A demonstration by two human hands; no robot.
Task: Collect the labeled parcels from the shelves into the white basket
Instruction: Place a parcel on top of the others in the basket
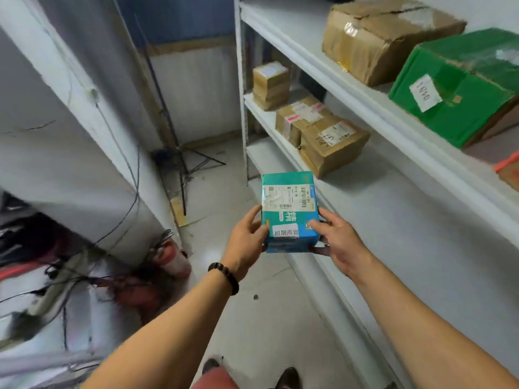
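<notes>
A small teal parcel (289, 211) with a white shipping label and a second white sticker is held in front of me, off the shelves. My left hand (247, 242) grips its left side with the thumb on top. My right hand (339, 242) grips its right side, fingers under it. On the white shelving (393, 197) to the right lie several brown labeled boxes (331, 144), a stacked small brown parcel (271, 84), a large taped brown box (379, 37) and a green box (460, 85) with a white tag. The white basket is not in view.
A black tripod stand (179, 153) stands in the far corner. A red fire extinguisher (171, 256) sits on the floor by the white wall at left, with cables and a power strip (53, 293) nearby. The floor aisle runs between wall and shelves.
</notes>
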